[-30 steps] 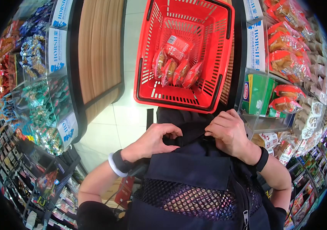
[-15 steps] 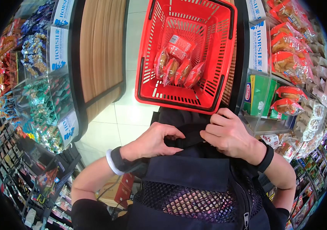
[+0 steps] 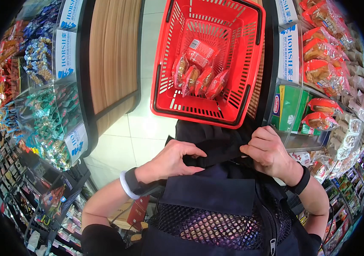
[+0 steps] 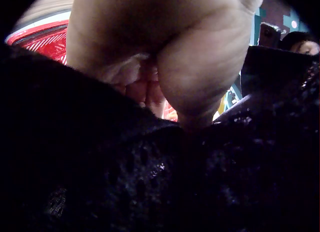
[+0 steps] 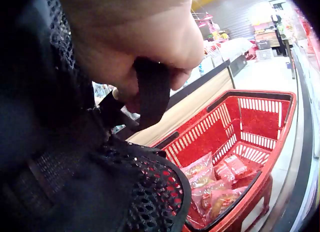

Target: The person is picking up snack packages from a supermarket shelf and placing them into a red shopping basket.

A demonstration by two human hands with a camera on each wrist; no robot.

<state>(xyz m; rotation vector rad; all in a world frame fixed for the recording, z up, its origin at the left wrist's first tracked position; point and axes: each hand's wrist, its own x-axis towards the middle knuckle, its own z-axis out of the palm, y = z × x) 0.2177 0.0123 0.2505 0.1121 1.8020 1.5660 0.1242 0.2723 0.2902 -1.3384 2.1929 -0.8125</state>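
Across the front of the person's body lies dark mesh-panelled gear [image 3: 209, 194] with a zip at its right side. In the head view, the left hand [image 3: 173, 160] has its fingers and thumb curved around black fabric [image 3: 216, 153] at the upper edge of the gear; their tips are partly hidden. At the right, the right hand [image 3: 269, 151] has curled fingers. A black strap [image 5: 152, 92] runs through its grip in the right wrist view. Dark material fills much of the left wrist view, with the thumb [image 4: 197, 77] pressing down to it.
A red shopping basket [image 3: 158, 96] stands just ahead of the hands, holding several red-wrapped snack packets [image 3: 199, 77]. Shelves of packaged food flank both sides, with red bread packs [image 3: 320, 72] at the right. A wood-panelled display base [image 3: 113, 55] borders the tiled floor [image 3: 141, 128] at left.
Over the last half second the right hand has shifted right, away from the left hand, after moving left before that. The left hand stays nearly in place. The basket's packets lie as before.
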